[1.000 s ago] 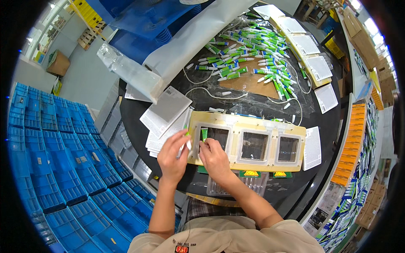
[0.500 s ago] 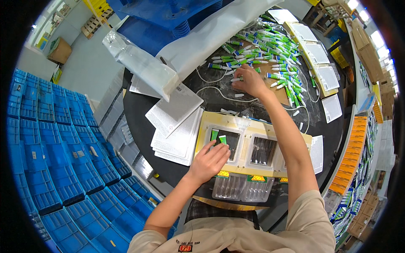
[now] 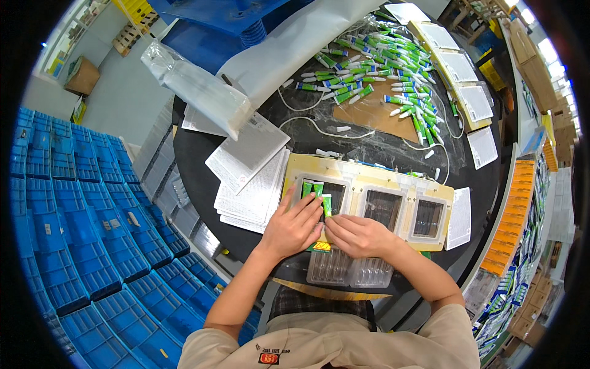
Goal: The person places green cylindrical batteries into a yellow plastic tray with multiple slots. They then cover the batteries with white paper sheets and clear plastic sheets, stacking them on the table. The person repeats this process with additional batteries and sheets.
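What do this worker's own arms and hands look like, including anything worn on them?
Both the left hand and right hand are ungloved. The left forearm and right forearm are uncovered, with no watch or bracelet visible. Short beige sleeves end near the elbows, part of a beige shirt with a small red emblem.

Tubes (image 3: 362,93) green and white, blue-banded. Frame (image 3: 298,167) pale yellow, bench (image 3: 198,184) black. Crates (image 3: 80,209) blue; shirt (image 3: 332,347) beige, trousers (image 3: 322,301) dark checked.
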`<action>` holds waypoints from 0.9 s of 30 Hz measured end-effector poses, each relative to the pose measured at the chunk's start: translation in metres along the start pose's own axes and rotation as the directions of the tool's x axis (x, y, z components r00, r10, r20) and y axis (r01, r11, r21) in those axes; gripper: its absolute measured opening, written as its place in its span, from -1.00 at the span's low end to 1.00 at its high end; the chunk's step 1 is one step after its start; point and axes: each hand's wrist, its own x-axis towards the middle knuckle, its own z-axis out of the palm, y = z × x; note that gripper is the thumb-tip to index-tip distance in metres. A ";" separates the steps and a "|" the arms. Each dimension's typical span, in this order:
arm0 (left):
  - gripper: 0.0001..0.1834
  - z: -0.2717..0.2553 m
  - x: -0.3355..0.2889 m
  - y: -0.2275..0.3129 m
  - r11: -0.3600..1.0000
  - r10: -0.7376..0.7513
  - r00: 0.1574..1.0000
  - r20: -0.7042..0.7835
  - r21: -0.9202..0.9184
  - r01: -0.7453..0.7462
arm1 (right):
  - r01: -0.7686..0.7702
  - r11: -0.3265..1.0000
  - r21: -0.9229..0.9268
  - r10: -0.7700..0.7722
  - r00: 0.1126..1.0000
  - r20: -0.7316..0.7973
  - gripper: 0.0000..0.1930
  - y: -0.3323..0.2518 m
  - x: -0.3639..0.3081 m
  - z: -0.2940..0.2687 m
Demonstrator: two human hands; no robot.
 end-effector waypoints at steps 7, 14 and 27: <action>-0.63 -0.005 0.001 -0.001 0.995 -0.044 0.999 -0.005 -0.093 0.043 | -0.081 0.994 0.076 0.079 0.996 0.033 -0.68 0.017 0.011 0.009; -0.70 -0.009 0.060 -0.031 0.995 -0.071 0.979 -0.190 -0.083 0.056 | -0.570 0.792 -0.218 0.540 0.821 -0.186 -0.77 0.180 0.036 0.040; -0.84 0.022 0.192 -0.151 0.989 -0.148 0.979 -0.137 0.006 0.150 | -0.474 0.787 0.396 0.579 0.789 -0.205 -0.76 0.025 0.012 -0.008</action>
